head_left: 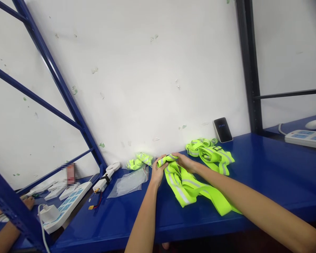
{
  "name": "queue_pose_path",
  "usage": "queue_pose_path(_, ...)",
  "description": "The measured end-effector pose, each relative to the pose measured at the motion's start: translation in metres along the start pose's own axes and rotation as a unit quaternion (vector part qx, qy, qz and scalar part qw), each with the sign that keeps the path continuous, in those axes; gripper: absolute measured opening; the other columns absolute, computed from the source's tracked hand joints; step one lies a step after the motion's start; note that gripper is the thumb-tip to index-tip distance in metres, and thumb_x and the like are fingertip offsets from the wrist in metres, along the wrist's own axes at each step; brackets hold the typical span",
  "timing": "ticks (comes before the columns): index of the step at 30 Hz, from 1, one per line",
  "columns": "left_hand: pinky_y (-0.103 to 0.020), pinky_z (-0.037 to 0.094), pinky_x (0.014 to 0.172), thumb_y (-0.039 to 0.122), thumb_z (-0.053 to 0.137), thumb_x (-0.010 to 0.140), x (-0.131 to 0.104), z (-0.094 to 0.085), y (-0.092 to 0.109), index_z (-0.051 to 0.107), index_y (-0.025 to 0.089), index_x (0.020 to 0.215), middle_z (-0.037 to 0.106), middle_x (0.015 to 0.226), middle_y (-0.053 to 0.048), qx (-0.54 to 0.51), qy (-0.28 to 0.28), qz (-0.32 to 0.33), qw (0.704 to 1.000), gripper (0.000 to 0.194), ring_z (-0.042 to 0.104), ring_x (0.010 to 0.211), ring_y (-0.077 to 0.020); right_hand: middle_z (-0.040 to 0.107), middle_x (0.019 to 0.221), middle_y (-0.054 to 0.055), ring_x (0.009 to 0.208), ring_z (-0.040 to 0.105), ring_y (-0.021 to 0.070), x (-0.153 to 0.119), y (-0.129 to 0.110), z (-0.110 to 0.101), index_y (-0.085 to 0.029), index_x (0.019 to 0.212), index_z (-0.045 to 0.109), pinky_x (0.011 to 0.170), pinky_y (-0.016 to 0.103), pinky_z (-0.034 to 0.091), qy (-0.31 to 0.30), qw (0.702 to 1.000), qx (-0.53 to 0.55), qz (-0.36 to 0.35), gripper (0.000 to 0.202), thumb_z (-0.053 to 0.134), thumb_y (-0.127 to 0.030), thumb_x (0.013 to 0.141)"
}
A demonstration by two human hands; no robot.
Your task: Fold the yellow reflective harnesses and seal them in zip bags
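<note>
A neon yellow-green reflective strap [180, 193] with a silvery stripe lies loosely bunched on the blue tabletop, one end lifted in both hands. My left hand [157, 171] pinches the folded end from the left. On the other side of the same end, my right hand [184, 162] has its fingers closed on it, partly hidden by the fabric. The loose loops trail to the right, under my right forearm. Behind my right hand lie more reflective straps [216, 156], coiled and folded, with a dark buckle showing. Bagged yellow-green straps [140, 161] sit beyond my left hand.
Clear plastic bags [129, 182] lie left of my hands. Beside them are a white handheld fan [112, 168] and a cable with a yellow connector [91, 207]. A phone-like device [222, 130] leans against the wall. Power strips [68, 207] and another person's hand [28, 202] are beyond the blue frame.
</note>
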State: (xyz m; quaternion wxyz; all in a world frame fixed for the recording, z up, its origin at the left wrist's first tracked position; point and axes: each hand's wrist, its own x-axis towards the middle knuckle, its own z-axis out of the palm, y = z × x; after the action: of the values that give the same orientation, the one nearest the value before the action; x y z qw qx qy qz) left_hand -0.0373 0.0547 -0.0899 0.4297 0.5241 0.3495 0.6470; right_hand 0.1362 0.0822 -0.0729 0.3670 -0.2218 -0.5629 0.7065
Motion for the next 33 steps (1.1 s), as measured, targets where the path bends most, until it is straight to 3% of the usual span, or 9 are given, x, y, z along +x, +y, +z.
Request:
queue_pose_path(3,-0.039,0.042,0.102,0.021,0.076,0.065,-0.003,0.002,-0.005,0.059,0.023,0.125,0.063,0.125,-0.008,0.006,0.004,-0.009,1.000,0.063,0.058,0.115,-0.0262,0.065,0.068,0.002,0.058,0.056,0.0158,0.005,0.003,-0.002,-0.014,0.097,0.065,0.058,0.027,0.046,0.051,0.996,-0.030,-0.070,0.033,0.062,-0.041,0.078)
queue_pose_path(6,-0.040,0.047,0.095,0.018,0.070,0.064,-0.006,0.005,-0.004,0.037,0.028,0.142,0.066,0.116,-0.006,-0.088,0.005,-0.076,0.993,0.086,0.063,0.107,-0.0256,0.065,0.070,0.000,0.061,0.056,0.0147,0.009,0.006,-0.004,-0.015,0.101,0.064,0.058,0.025,0.044,0.082,0.991,-0.042,-0.096,0.034,0.065,-0.034,0.073)
queue_pose_path(8,-0.041,0.049,0.092,0.020,0.066,0.064,-0.004,0.006,-0.002,0.031,0.028,0.144,0.067,0.113,-0.006,-0.159,0.010,-0.108,0.981,0.088,0.064,0.106,-0.0265,0.063,0.069,-0.001,0.057,0.054,0.0132,0.011,0.009,-0.006,-0.017,0.110,0.061,0.055,0.024,0.042,0.118,0.988,-0.036,-0.093,0.040,0.063,-0.029,0.072)
queue_pose_path(12,-0.042,0.050,0.092,0.030,0.070,0.065,0.012,0.005,-0.005,0.053,0.018,0.120,0.067,0.110,-0.011,-0.194,0.026,-0.161,0.967,0.059,0.062,0.109,-0.0307,0.057,0.063,-0.005,0.048,0.048,0.0118,0.015,0.012,-0.007,-0.022,0.126,0.049,0.048,0.023,0.038,0.159,0.983,-0.051,-0.082,0.056,0.056,-0.021,0.070)
queue_pose_path(15,-0.041,0.050,0.092,0.032,0.076,0.065,0.022,0.003,-0.011,0.058,0.017,0.107,0.068,0.106,-0.012,-0.162,0.043,-0.185,0.968,0.048,0.063,0.108,-0.0309,0.058,0.067,-0.004,0.050,0.049,0.0123,0.016,0.012,-0.005,-0.024,0.132,0.042,0.049,0.024,0.040,0.153,0.982,-0.053,-0.096,0.063,0.053,-0.020,0.071)
queue_pose_path(18,-0.039,0.050,0.091,0.033,0.077,0.069,0.020,0.002,-0.014,0.057,0.021,0.111,0.069,0.105,-0.009,-0.132,0.043,-0.183,0.973,0.048,0.065,0.105,-0.0280,0.062,0.077,-0.001,0.056,0.052,0.0132,0.016,0.010,-0.007,-0.023,0.131,0.044,0.054,0.025,0.044,0.165,0.978,-0.054,-0.112,0.063,0.053,-0.018,0.069)
queue_pose_path(23,-0.039,0.051,0.089,0.050,0.070,0.075,0.009,0.005,-0.005,0.057,0.019,0.118,0.070,0.106,-0.010,-0.133,-0.023,-0.209,0.969,0.056,0.067,0.099,-0.0278,0.067,0.106,0.005,0.090,0.061,0.0204,0.012,0.004,-0.010,-0.019,0.116,0.060,0.078,0.029,0.049,0.135,0.970,-0.081,-0.183,0.059,0.053,-0.010,0.058)
queue_pose_path(28,-0.043,0.052,0.087,0.065,0.060,0.076,0.002,0.006,0.005,0.061,0.014,0.117,0.071,0.102,-0.014,-0.160,-0.090,-0.293,0.938,0.066,0.067,0.099,-0.0323,0.069,0.108,0.005,0.098,0.061,0.0222,0.009,0.003,-0.003,-0.018,0.107,0.068,0.084,0.031,0.048,0.115,0.958,-0.131,-0.226,0.054,0.051,-0.008,0.057)
queue_pose_path(33,-0.044,0.052,0.085,0.063,0.061,0.075,-0.006,0.006,0.013,0.064,0.018,0.116,0.073,0.098,-0.013,-0.146,-0.082,-0.285,0.944,0.061,0.067,0.099,-0.0331,0.069,0.110,0.006,0.103,0.061,0.0251,0.009,0.005,-0.001,-0.018,0.098,0.073,0.089,0.036,0.048,0.114,0.961,-0.144,-0.205,0.046,0.051,-0.008,0.058)
